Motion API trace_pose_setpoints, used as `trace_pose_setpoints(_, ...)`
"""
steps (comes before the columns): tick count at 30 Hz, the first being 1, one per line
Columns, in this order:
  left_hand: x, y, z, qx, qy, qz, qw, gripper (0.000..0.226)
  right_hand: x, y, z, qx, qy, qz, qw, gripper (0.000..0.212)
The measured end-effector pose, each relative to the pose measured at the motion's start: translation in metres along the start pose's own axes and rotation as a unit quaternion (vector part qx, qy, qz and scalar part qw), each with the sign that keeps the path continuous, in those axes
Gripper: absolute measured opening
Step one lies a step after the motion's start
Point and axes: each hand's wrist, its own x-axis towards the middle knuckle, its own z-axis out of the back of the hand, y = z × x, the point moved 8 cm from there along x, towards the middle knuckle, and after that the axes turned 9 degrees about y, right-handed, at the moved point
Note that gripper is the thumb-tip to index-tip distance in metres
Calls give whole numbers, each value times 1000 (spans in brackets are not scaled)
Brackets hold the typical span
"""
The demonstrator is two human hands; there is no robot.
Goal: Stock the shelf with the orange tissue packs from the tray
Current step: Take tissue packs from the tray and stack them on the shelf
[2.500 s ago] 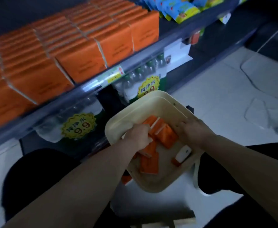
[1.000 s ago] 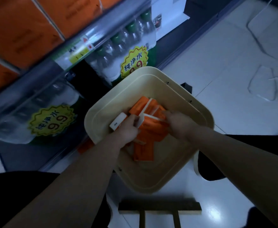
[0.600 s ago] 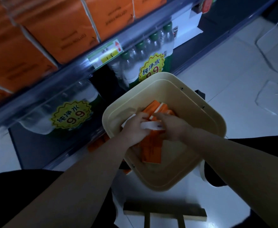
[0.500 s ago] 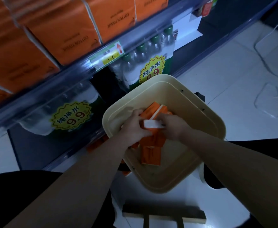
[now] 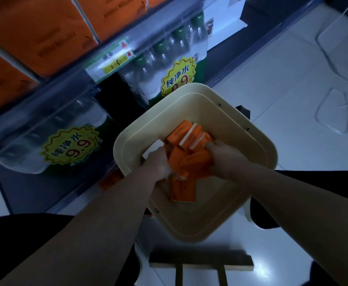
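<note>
A cream square tray (image 5: 249, 149) sits low in front of me and holds several small orange tissue packs (image 5: 183, 191). Both my hands are down inside it, pressing a bunch of packs between them. My left hand (image 5: 157, 165) grips packs on the left side of the bunch, with a white pack end showing just beyond its fingers. My right hand (image 5: 223, 156) closes on packs from the right. One pack lies flat and loose below the bunch. The shelf (image 5: 70, 85) above at the upper left is filled with large orange tissue bundles (image 5: 51, 34).
Shrink-wrapped water bottle packs (image 5: 169, 58) with yellow 9.9 price stickers (image 5: 72, 146) stand under the shelf, behind the tray. A wooden stool top (image 5: 199, 262) lies below the tray. White tiled floor (image 5: 292, 89) stretches to the right, with a cable on it.
Both hands stayed in the tray and gathered the packs into a tighter bunch between them. The view tilted down, so less of the stocked shelf shows.
</note>
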Motion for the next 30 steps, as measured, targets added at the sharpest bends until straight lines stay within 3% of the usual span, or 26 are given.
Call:
trace_pose_setpoints(3,8,10,11,82,-83,57,992,23,3,-15,-3,14,11,-31,999,71)
trace_pose_setpoints(9,53,20,-13,146,-68,83,983,26,17,-29,-5,-7,0,-53,999,48)
trace_pose_setpoints(15,75,15,-27,263,-107,84,955,26,30,-31,-6,-44,13,-26,999,43)
trace_pose_setpoints(18,80,15,-45,349,-61,72,932,26,30,-30,-2,-111,-7,-22,994,46)
trace_pose_setpoints(21,70,12,-68,293,-52,75,952,34,31,-35,-8,-114,30,-35,992,50)
trace_pose_setpoints(24,62,15,-75,160,-87,105,978,58,30,-40,-11,-88,50,-43,994,53)
trace_pose_setpoints(27,70,34,-81,58,-74,196,976,74,30,-42,-10,-87,51,-43,994,51)
trace_pose_setpoints(30,74,41,-90,11,-63,234,970,71,28,-42,-12,-74,67,-37,994,52)
